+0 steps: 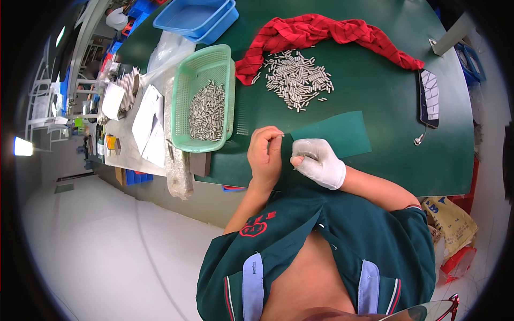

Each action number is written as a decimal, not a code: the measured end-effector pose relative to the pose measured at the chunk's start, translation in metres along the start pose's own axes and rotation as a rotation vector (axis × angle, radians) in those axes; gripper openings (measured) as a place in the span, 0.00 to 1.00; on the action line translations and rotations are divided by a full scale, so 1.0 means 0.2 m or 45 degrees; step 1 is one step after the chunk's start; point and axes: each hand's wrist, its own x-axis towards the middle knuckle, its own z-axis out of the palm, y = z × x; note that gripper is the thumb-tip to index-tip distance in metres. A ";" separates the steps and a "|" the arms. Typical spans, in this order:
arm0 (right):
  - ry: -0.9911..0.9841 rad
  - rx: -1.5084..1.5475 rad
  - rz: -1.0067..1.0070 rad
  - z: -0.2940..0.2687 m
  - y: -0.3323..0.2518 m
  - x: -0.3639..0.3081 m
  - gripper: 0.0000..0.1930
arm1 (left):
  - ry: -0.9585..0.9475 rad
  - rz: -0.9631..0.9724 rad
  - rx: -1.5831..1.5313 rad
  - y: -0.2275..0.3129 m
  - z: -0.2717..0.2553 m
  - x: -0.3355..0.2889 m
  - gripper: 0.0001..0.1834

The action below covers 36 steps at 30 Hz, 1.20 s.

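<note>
My left hand (265,155) is bare and raised over the near edge of the green table, its thumb and fingertips pinched together. Whatever lies between them is too small to make out. Just to its right, my right hand (325,167) wears a white glove with the thumb tip bare. Its fingers curl around what look like small silvery metal pins, mostly hidden by the glove. Beyond both hands lies a loose pile of short metal pins (299,80). A light green plastic basket (179,101) on the left holds many more pins (207,113).
A twisted red checked cloth (321,28) curves behind the pile. One flat green sheet (342,132) lies beyond my right hand. Farther right are a dark phone (429,99) and a metal post (452,36). Blue trays (195,18) stand at the back left, near white papers (149,125).
</note>
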 end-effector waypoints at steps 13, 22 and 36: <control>0.084 0.041 0.034 -0.02 0.03 0.00 0.17 | 0.310 0.193 0.832 -0.06 -0.34 0.24 0.11; 0.048 0.141 0.074 -0.01 0.01 0.00 0.19 | -0.233 0.195 0.462 -0.10 -0.07 0.32 0.08; 0.088 0.156 0.121 -0.04 0.01 0.00 0.20 | -0.505 0.282 0.563 -0.33 0.15 0.44 0.05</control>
